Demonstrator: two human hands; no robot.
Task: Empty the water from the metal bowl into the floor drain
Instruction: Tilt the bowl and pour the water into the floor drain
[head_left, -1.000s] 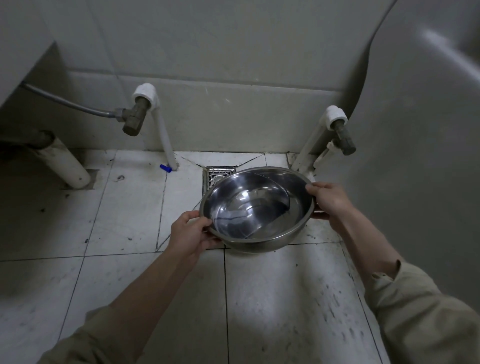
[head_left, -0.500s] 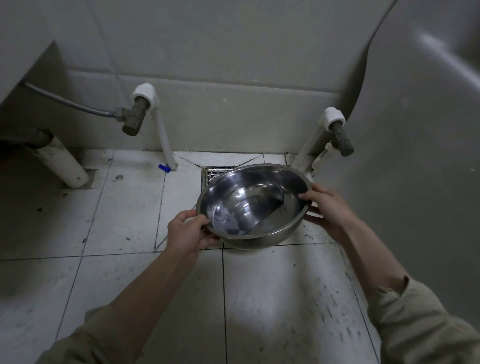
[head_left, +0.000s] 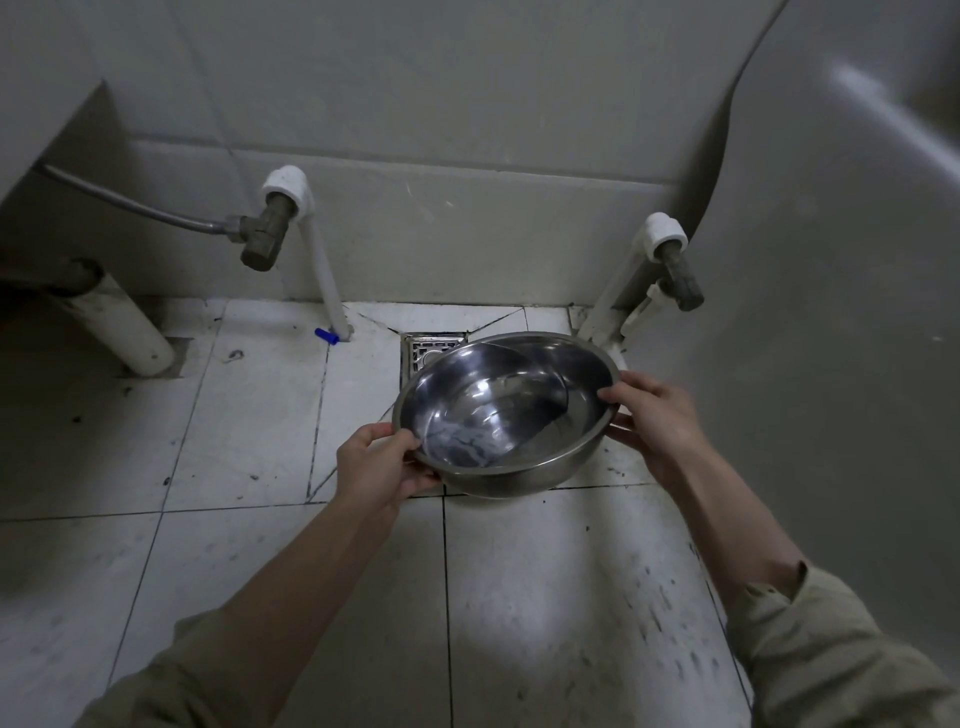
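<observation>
Scuffed white tile floor (head_left: 249, 415), grey wall behind, pipes at either side. Metal bowl (head_left: 506, 413) held over floor drain (head_left: 423, 349) — covering most of the grate, shallow water inside. Left hand (head_left: 379, 462) clamped on near-left rim; right hand (head_left: 657, 415) gripping right rim — thumb on top, fingers under.

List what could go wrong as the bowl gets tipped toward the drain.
1. The metal bowl hides most of the floor drain, so a pour over the far rim may overshoot the grate onto the tiles.
2. The left hand and right hand pinch only the thin rim; if wet, it could slip.
3. A fast tip may splash the white pipes nearby.
</observation>
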